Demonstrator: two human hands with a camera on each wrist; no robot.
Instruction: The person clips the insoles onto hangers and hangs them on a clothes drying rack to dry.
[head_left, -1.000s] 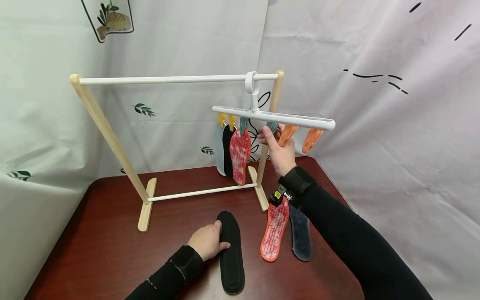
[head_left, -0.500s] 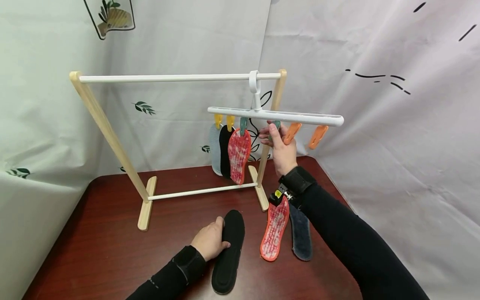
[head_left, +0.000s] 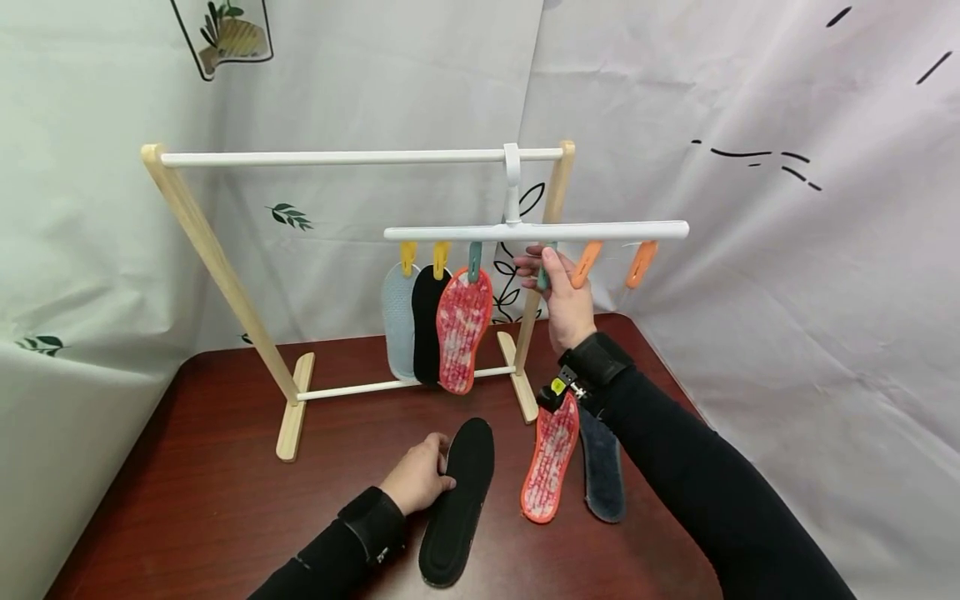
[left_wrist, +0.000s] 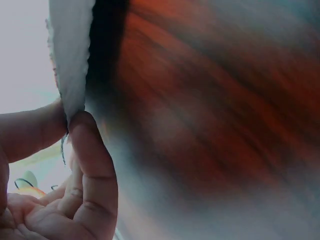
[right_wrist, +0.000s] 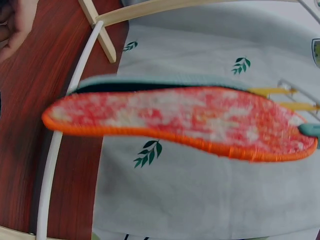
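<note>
black insole (head_left: 455, 498) on table, edge pinched by left hand (head_left: 417, 480) (thumb and fingers); right hand (head_left: 561, 300) pinches teal clip (head_left: 545, 275) on hanger (head_left: 600, 231).

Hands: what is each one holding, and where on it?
The left hand pinches the black insole on the table by its left edge, near the toe end. The right hand grips a teal clip hanging under the white hanger bar.

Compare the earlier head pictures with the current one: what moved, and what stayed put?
The clip hanger swung round to face the camera. The left hand slid and turned the black insole it grips. The right hand stayed pinching the teal clip; the table's red insole stayed.
</note>
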